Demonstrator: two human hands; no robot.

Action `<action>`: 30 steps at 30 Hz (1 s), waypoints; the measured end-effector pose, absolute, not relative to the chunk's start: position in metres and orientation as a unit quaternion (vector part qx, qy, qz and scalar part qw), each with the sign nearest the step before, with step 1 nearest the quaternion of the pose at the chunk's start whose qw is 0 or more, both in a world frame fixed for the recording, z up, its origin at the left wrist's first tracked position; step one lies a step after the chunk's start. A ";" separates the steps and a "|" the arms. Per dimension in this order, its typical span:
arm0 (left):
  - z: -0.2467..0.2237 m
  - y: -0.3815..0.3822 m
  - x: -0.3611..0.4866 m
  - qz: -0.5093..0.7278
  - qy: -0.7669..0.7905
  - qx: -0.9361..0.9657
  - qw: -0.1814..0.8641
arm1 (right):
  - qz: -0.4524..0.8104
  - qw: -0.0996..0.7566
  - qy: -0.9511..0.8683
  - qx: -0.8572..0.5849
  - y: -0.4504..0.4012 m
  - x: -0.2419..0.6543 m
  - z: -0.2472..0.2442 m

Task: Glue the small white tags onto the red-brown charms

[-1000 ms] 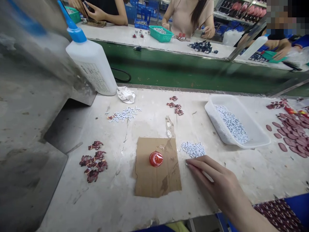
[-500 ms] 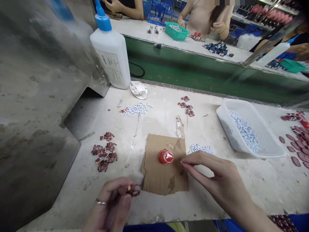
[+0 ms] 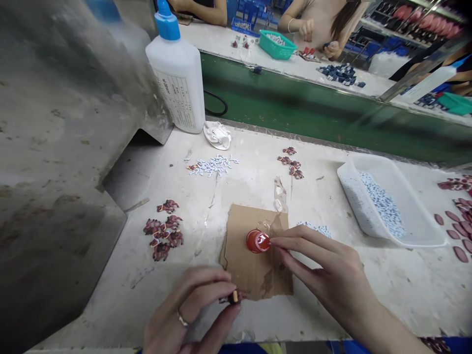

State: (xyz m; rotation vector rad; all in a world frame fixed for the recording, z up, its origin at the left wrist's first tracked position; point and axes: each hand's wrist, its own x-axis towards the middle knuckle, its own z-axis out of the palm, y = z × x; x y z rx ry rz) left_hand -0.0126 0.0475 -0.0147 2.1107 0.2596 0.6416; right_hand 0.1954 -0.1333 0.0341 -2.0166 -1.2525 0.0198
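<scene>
My left hand (image 3: 197,307), with a ring on one finger, pinches a small dark brown figure (image 3: 234,296) with a yellow-orange part, just off the cardboard's lower left corner. The fingertips of my right hand (image 3: 320,260) are pressed together at the right rim of a small red cup (image 3: 257,241). Whatever those fingers hold is too small to make out. The cup stands on a torn piece of brown cardboard (image 3: 239,270). Partly hidden behind my right hand lies a pile of small pale blue pieces (image 3: 317,228).
Brown figures (image 3: 162,235) lie at left, more (image 3: 291,161) farther back. Pale pieces (image 3: 214,165) lie near a white bottle (image 3: 180,83) and crumpled cloth (image 3: 217,135). A white tub (image 3: 416,216) and reddish ovals (image 3: 455,233) are at right. People sit across the green partition (image 3: 265,98).
My right hand has moved left to the red cup's rim. My left hand has shifted right with the brown figure, now near the cardboard's lower left corner. The view has shifted slightly.
</scene>
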 end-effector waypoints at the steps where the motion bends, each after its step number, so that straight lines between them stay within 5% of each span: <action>1: -0.014 0.047 -0.012 0.257 0.101 0.851 0.447 | 0.005 0.377 -0.485 -0.789 -0.133 0.195 0.035; 17: -0.010 0.032 0.009 0.276 0.082 0.815 0.503 | 0.153 0.557 -0.408 -0.707 -0.128 0.155 0.039; 30: -0.012 0.032 0.011 0.286 0.098 0.821 0.484 | 0.116 0.432 -0.512 -0.733 -0.147 0.156 0.042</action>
